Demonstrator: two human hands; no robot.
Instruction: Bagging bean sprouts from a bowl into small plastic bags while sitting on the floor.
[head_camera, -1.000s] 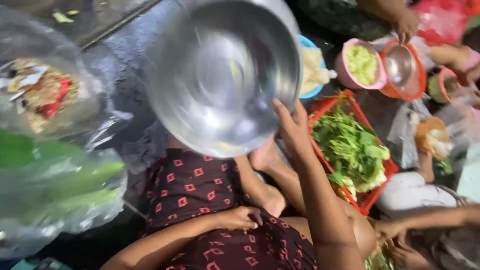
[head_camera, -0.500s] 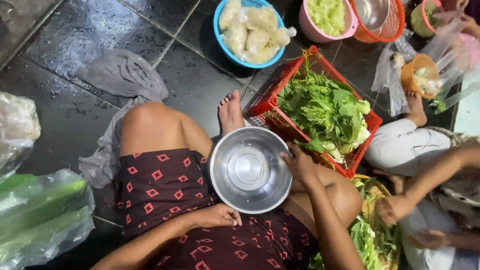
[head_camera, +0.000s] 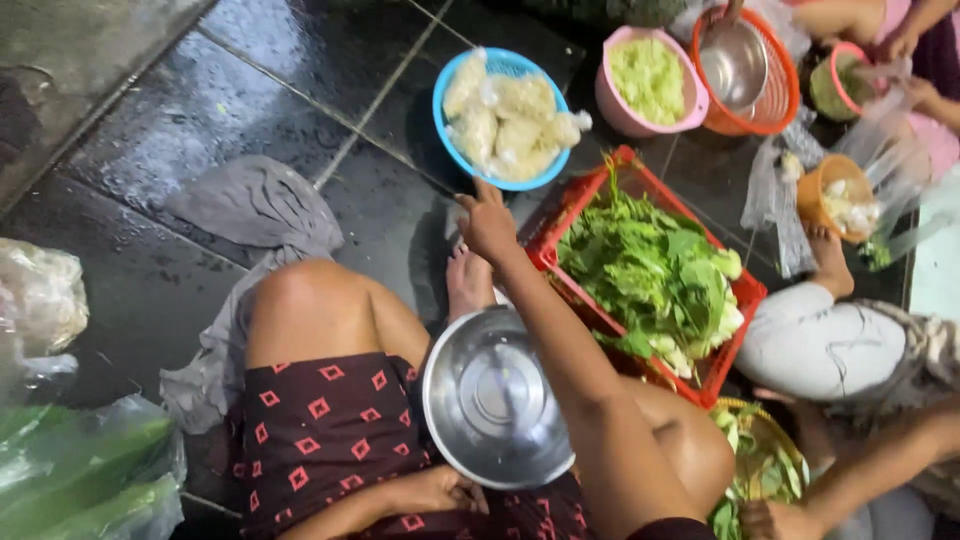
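A steel bowl (head_camera: 497, 398) rests tilted on my lap, against my dark red patterned shorts. My left hand (head_camera: 438, 489) curls around its lower rim. My right hand (head_camera: 487, 226) is stretched forward over my bare foot, with its fingers at the near rim of a blue basket (head_camera: 443, 125) that holds pale bagged food. Nothing is visible in that hand.
A red crate (head_camera: 742, 291) of leafy greens stands right of my arm. Behind it are a pink bowl (head_camera: 610, 104) of shredded greens and an orange basket (head_camera: 783, 97) holding a steel bowl. A grey cloth (head_camera: 255, 208) lies on the wet dark tiles. Other people sit at the right.
My right hand has let go of the steel bowl and reached forward to the blue basket. The bowl came down from in front of the camera onto my lap, and my left hand took its rim.
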